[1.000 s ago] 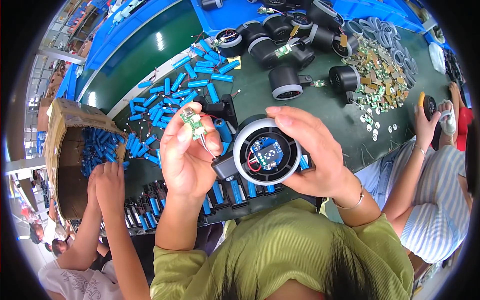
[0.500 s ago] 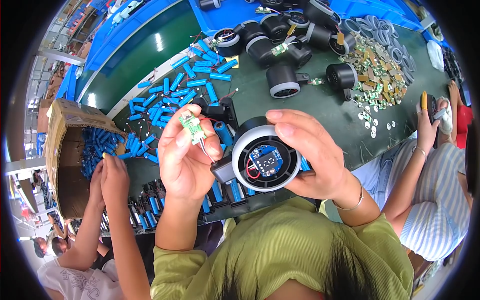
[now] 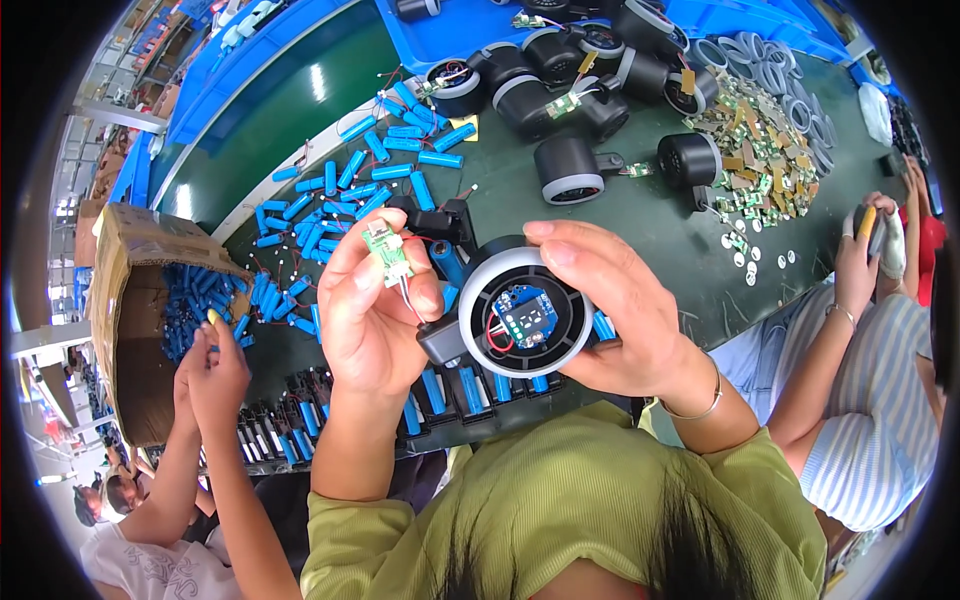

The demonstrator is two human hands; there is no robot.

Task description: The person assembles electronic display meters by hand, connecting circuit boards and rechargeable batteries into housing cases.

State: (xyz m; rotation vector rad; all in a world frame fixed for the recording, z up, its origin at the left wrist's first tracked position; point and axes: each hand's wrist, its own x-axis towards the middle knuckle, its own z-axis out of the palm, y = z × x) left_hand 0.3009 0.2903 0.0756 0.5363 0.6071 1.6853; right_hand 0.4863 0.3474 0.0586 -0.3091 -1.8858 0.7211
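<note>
**Two hands full: open housing faces you, green board at its left**

Your right hand grasps the round black housing, fingers over its far edge and thumb along the near side. It sits between your hands, above the dark green table, its open face turned up toward you. A stubby black arm juts from it to the left. Your left hand pinches the green circuit board between thumb and fingers; its long axis slants from far left to near right, with thin wires running from its near end toward the arm.

A smooth, matte-looking grey ring rims the housing. Inside, black spokes surround a blue circuit board (roughly round, with a red wire looping beside it). Blue cylindrical cells lie scattered beyond your left hand.
</note>
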